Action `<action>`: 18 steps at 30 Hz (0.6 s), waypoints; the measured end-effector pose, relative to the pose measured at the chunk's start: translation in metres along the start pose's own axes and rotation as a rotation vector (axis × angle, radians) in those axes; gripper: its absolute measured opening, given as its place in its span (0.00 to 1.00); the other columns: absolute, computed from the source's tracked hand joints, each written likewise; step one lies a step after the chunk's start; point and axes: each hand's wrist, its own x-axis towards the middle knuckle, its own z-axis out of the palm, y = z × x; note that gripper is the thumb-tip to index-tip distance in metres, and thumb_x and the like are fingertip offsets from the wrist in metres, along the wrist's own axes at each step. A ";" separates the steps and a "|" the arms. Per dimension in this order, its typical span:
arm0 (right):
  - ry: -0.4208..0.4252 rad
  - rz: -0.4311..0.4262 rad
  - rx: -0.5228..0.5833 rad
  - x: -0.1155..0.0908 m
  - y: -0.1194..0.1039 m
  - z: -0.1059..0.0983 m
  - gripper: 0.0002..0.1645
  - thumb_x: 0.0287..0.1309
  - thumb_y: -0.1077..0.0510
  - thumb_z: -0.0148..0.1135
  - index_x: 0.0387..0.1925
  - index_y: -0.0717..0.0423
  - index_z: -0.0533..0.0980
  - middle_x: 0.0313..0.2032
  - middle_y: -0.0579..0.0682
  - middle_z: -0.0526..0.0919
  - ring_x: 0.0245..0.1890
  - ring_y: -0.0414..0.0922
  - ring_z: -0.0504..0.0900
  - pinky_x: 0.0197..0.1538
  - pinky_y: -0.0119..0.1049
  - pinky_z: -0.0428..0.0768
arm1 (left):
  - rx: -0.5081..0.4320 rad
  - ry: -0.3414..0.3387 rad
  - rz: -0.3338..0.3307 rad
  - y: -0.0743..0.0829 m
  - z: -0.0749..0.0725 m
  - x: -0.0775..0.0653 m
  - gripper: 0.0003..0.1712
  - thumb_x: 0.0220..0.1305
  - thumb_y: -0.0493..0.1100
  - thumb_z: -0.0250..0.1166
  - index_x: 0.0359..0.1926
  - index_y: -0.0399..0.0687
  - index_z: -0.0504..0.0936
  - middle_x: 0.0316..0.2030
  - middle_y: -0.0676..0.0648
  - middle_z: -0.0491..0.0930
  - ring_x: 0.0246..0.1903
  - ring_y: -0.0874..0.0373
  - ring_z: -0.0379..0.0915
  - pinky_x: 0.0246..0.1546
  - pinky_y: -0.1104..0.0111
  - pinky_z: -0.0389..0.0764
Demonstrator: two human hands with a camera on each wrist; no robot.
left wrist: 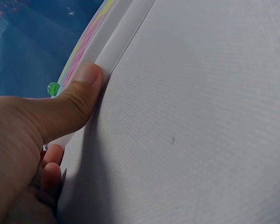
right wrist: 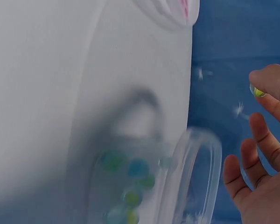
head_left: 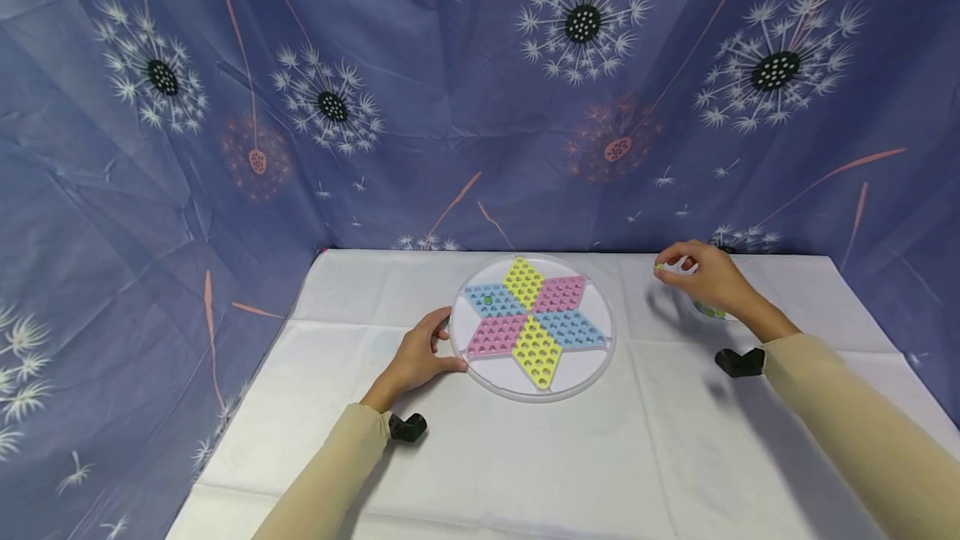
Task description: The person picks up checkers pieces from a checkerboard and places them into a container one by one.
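A round white Chinese checkers board (head_left: 480,377) with a star of pink, yellow and blue hole fields lies on the table. One green marble (head_left: 488,301) sits in its left blue field. My left hand (head_left: 422,352) holds the board's left edge, thumb (left wrist: 88,77) against the rim and fingers curled beside it. Away from the board on the right, my right hand (head_left: 705,277) pinches a clear marble with a yellow-green core (right wrist: 257,90) between thumb and index finger, its other fingers loosely bent. Below that hand stands a clear plastic container (right wrist: 177,163) holding several marbles, partly hidden in the head view.
White cloth (head_left: 570,465) with creases covers the table. A blue curtain (head_left: 450,107) with dandelion prints hangs along the back and left edges. Black wrist cameras (head_left: 407,427) sit at both cuffs.
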 end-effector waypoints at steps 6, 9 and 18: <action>-0.008 0.065 -0.010 -0.009 0.018 -0.012 0.22 0.70 0.44 0.64 0.54 0.54 0.82 0.51 0.60 0.80 0.47 0.56 0.75 0.43 0.52 0.75 | -0.005 0.007 0.003 0.001 0.000 -0.002 0.60 0.46 0.43 0.85 0.77 0.42 0.63 0.45 0.48 0.76 0.36 0.56 0.66 0.40 0.65 0.71; -0.004 0.079 -0.012 -0.012 0.027 -0.015 0.23 0.70 0.43 0.64 0.54 0.55 0.81 0.52 0.60 0.81 0.48 0.56 0.75 0.43 0.51 0.75 | -0.005 0.010 0.008 0.001 0.000 -0.002 0.59 0.46 0.42 0.85 0.77 0.42 0.63 0.45 0.47 0.76 0.36 0.56 0.66 0.40 0.65 0.71; -0.005 0.110 -0.008 -0.018 0.036 -0.016 0.25 0.70 0.42 0.63 0.56 0.56 0.80 0.52 0.61 0.79 0.48 0.57 0.74 0.40 0.48 0.75 | -0.003 0.005 0.002 0.003 0.000 -0.002 0.60 0.47 0.42 0.85 0.77 0.42 0.62 0.46 0.47 0.76 0.36 0.56 0.66 0.40 0.65 0.70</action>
